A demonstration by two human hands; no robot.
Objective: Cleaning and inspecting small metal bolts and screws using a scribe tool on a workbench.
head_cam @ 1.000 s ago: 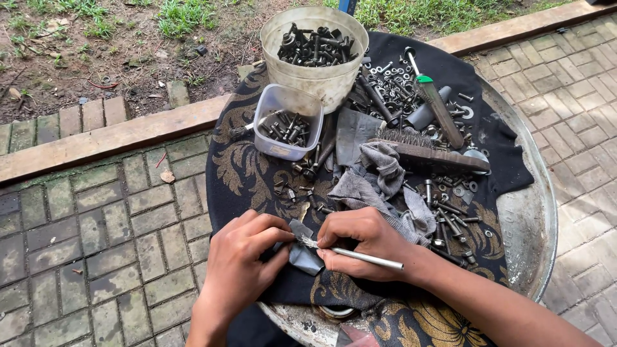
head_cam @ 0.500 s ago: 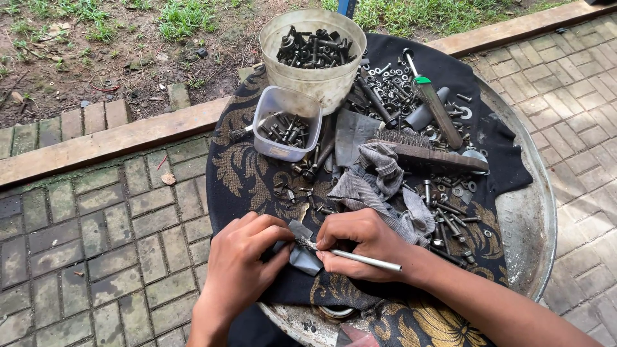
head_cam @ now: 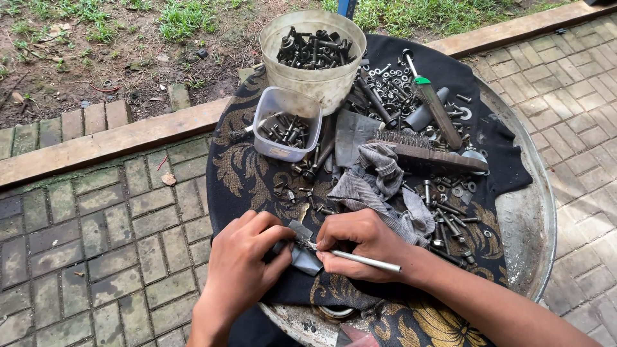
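Fingers (head_cam: 273, 234) of left hand (head_cam: 241, 270) pinched on a small grey piece (head_cam: 302, 254), held low over the near edge of the worktop; fingers (head_cam: 334, 236) of right hand (head_cam: 366, 247) closed around a thin silver rod (head_cam: 363, 261), tip set against the piece. Exact kind of the small part between both hands not discernible.

Noted, largest to smallest:
- Round metal tray (head_cam: 530, 218) serving as worktop, draped with black patterned cloth (head_cam: 244, 173).
- Large plastic tub (head_cam: 313, 58) of dark bolts, far side.
- Wire brush (head_cam: 427, 154) and grey rag (head_cam: 379, 183), centre.
- Green-handled screwdriver (head_cam: 432, 103), far right.
- Small clear box (head_cam: 286, 122) of bolts, just beside the tub.
- Loose bolts and washers (head_cam: 450, 209), scattered right of the hands.

Assessment: piece best kept braced against the cloth, rod tip worked in short strokes away from the holding fingers. Risk of small part dropping among loose hardware; grip to be kept firm, work kept well apart from the scatter.
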